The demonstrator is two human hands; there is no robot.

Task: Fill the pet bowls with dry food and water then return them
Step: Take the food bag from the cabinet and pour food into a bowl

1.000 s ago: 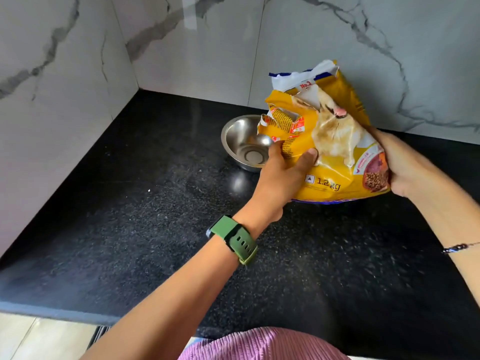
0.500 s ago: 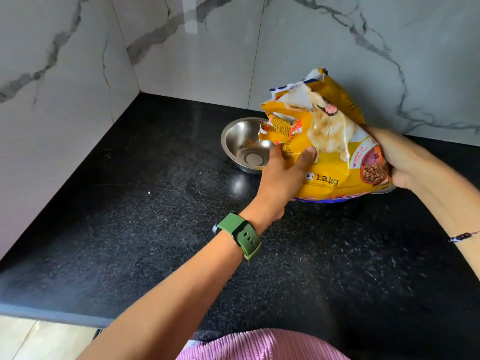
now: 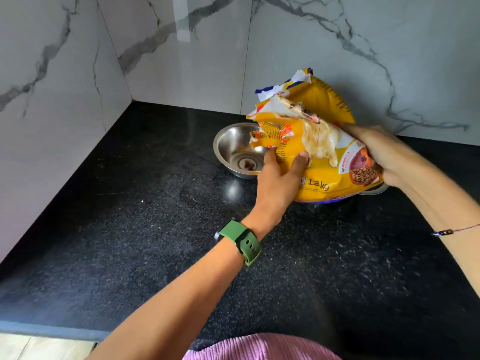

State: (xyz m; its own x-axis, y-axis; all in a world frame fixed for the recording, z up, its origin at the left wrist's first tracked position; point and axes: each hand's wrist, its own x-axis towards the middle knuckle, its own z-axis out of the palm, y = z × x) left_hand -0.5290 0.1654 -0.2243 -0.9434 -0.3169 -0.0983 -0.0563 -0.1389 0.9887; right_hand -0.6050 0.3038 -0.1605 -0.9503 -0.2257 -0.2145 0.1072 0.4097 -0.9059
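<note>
On the black counter [image 3: 130, 255] we tip the bag [image 3: 322, 141] toward ten o'clock over the bowl [image 3: 231, 149], left hand [image 3: 279, 183] and right hand [image 3: 384, 154] both gripping it, pouring slowly so the kibble [image 3: 250, 165] lands inside.

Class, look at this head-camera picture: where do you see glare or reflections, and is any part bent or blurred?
Head view: a bright spot of glare sits on the black countertop just in front of the steel bowl; the bowl's inner wall shines; a pale vertical reflection streaks the marble wall; the wide lens bows the wall seams outward; the food bag and both hands stay fairly sharp.
</note>
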